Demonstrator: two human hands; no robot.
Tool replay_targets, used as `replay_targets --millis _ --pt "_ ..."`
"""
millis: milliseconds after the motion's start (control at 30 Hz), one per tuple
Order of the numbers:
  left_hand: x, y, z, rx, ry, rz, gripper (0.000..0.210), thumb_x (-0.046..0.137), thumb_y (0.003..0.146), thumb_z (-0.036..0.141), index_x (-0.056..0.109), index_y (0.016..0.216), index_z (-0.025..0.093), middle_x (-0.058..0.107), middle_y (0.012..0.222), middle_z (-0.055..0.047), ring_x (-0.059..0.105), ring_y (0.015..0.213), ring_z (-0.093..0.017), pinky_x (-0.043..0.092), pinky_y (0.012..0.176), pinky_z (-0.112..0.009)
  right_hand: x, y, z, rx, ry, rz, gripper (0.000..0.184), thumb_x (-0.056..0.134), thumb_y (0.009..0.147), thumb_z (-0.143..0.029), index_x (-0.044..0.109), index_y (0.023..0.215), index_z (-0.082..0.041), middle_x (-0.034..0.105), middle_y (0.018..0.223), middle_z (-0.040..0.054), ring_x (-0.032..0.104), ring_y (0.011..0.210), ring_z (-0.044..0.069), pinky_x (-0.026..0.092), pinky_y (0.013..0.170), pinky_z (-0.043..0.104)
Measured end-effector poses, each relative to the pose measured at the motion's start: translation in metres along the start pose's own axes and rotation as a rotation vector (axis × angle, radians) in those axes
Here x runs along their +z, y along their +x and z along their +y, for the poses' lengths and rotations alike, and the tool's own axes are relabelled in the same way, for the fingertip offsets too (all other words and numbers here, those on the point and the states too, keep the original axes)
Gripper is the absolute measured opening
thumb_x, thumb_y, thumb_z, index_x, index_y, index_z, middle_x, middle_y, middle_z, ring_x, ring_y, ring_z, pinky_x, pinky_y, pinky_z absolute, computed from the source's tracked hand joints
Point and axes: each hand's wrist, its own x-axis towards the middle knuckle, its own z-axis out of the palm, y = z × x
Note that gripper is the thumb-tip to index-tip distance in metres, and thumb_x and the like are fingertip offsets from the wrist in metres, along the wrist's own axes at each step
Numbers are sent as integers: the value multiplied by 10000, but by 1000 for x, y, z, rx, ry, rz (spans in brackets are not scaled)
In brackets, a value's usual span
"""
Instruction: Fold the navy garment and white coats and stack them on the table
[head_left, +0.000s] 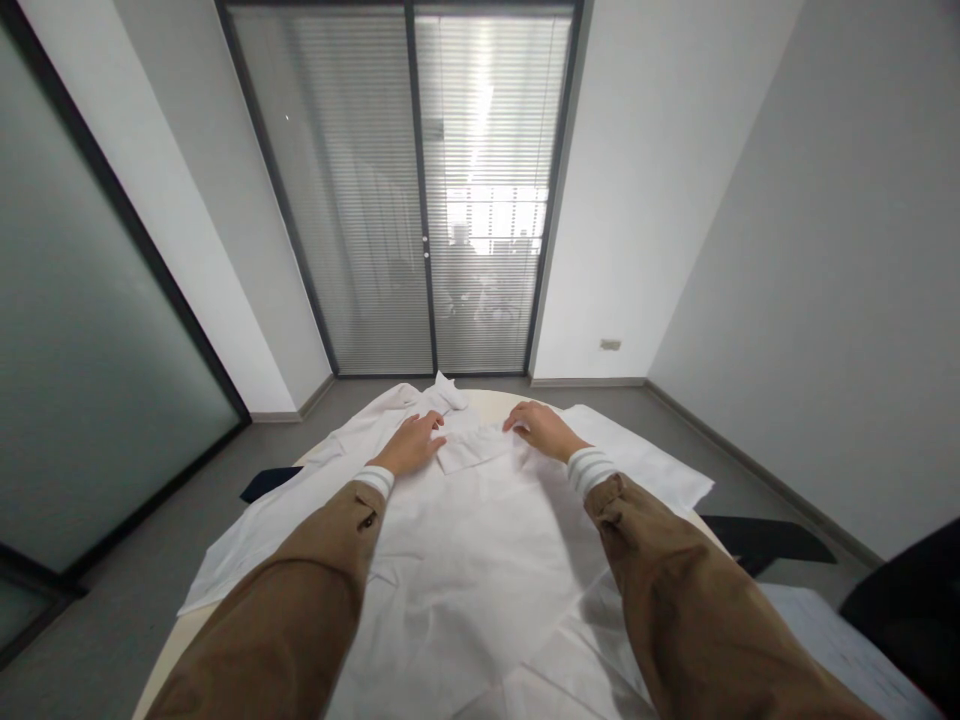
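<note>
A white shirt lies spread over the table, its sleeves reaching out to both sides. At the far end its collar is folded down as a pale band between my hands. My left hand rests at the collar's left end, thumb and fingers apart, on or just over the cloth. At the other end, the fingertips of my right hand are pinched together on the collar's edge. Some of the shirt is hidden beneath my forearms.
The round table's pale rim shows at the far side. A dark chair stands to the right, and a dark object sits beyond the left edge. Printed paper lies at lower right. Glass panels with blinds close the far wall.
</note>
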Motion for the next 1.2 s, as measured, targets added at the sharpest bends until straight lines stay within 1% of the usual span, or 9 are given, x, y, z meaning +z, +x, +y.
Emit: replay_targets --millis 133,300,433,567,700,800,900,1033,1200 --pt "12 4 -1 -119 68 77 197 498 960 243 571 1142 225 676 1097 -90 624 1028 -259 418 954 -374 10 2 -6 94 -133 80 271 533 875 -69 750 972 -200 662 1078 89 531 1027 223 409 949 333" --pt "27 8 9 -219 106 126 235 410 974 173 612 1094 184 672 997 -141 593 1058 -311 378 994 -464 29 7 -19 235 -284 34 351 431 919 -74 704 1120 -163 588 1233 162 443 1170 280 396 967 377" --pt "33 8 23 -194 96 152 296 384 967 146 643 1101 193 571 1293 -153 508 1199 -303 386 1019 -455 44 6 -28 321 -356 14 378 396 932 -120 640 1221 -139 479 1420 193 375 1279 326 404 956 433" --pt "37 2 29 17 52 50 338 410 997 300 606 1263 232 538 1364 -115 520 1209 -279 377 1063 -439 60 -1 -33 357 -357 -103 411 454 915 -187 598 1297 -146 373 1549 163 288 1402 353 286 1091 512" --pt "45 -7 21 102 29 -130 325 484 960 275 632 1249 274 534 1428 -91 483 1306 -272 306 1135 -458 72 -9 -36 391 -318 -176 522 430 958 -316 461 1450 -145 335 1582 155 222 1466 351 158 1161 536" --pt "49 -12 16 64 -5 -147 331 458 963 265 633 1243 276 519 1465 -83 450 1359 -265 216 1181 -508 73 -15 -37 452 -273 -286 598 357 991 -445 371 1515 -156 300 1603 144 210 1479 349 133 1171 552" --pt "48 -16 19 4 -22 -185 364 456 958 298 595 1292 263 469 1512 -88 400 1408 -264 191 1192 -523 69 -19 -44 462 -270 -298 612 315 1003 -469 363 1521 -147 297 1602 155 188 1492 340 118 1180 548" --pt "43 -24 27 -30 -28 -257 439 453 957 387 538 1360 235 372 1569 -126 284 1474 -298 193 1178 -560 64 -25 -69 375 -206 -299 613 289 1009 -486 357 1525 -162 317 1592 161 182 1495 341 125 1180 552" --pt "34 -40 39 -101 17 -306 501 435 965 427 481 1424 231 298 1599 -148 221 1490 -343 166 1161 -603 65 -38 -105 289 20 -423 673 221 1004 -565 277 1555 -182 233 1620 177 231 1485 329 200 1160 549"
